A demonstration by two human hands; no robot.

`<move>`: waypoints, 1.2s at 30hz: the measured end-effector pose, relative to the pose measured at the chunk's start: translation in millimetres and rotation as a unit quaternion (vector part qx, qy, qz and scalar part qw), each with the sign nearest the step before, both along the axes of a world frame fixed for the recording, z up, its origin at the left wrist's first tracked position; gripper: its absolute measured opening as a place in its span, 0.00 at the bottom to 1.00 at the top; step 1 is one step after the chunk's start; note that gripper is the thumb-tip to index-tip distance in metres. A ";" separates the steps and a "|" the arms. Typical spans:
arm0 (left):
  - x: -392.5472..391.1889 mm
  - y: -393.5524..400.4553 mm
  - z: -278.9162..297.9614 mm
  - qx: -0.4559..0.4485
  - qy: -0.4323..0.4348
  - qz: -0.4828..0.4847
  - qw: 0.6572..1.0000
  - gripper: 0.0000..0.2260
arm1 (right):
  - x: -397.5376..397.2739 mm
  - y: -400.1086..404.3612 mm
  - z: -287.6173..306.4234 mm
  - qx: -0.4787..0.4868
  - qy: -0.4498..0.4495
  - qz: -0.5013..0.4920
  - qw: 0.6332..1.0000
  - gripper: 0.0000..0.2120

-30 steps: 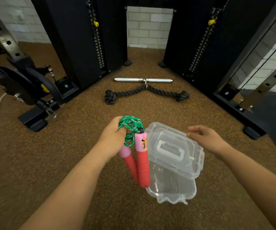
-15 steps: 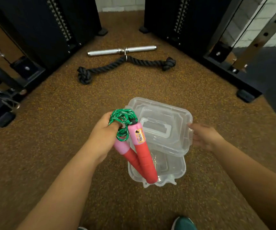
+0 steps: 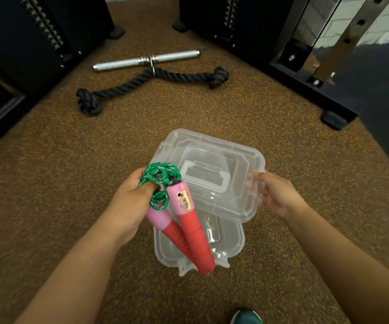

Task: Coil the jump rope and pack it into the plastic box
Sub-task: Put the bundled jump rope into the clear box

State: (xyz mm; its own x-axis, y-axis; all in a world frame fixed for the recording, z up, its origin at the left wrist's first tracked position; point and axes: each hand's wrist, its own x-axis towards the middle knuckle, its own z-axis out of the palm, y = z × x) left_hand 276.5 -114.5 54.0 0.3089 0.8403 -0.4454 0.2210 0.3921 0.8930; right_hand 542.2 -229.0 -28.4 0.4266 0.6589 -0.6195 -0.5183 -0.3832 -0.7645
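Note:
My left hand [image 3: 128,202] grips the jump rope [image 3: 184,220]: its green cord is coiled in a small bundle at my fingers and its two pink-and-red handles hang down over the box. The clear plastic box [image 3: 230,244] sits on the brown floor below, partly covered by its clear lid [image 3: 214,174], which lies askew over the far half. My right hand [image 3: 277,195] grips the lid's right edge with thumb and fingers.
A chrome bar [image 3: 146,60] and a black knotted rope attachment [image 3: 146,83] lie on the floor ahead. Black gym machine frames [image 3: 36,43] stand at left and right [image 3: 305,73]. The toe of a green shoe [image 3: 247,318] shows at the bottom edge.
My right hand has closed in from beside the lid and taken hold of its right edge. The view has tilted down and nearer; my left hand still holds the coiled rope over the box.

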 end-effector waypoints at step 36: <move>22.8 3.4 -22.6 0.012 0.036 -0.001 0.999 0.13 | -33.2 -16.7 33.0 0.020 -0.190 -0.020 0.981 0.10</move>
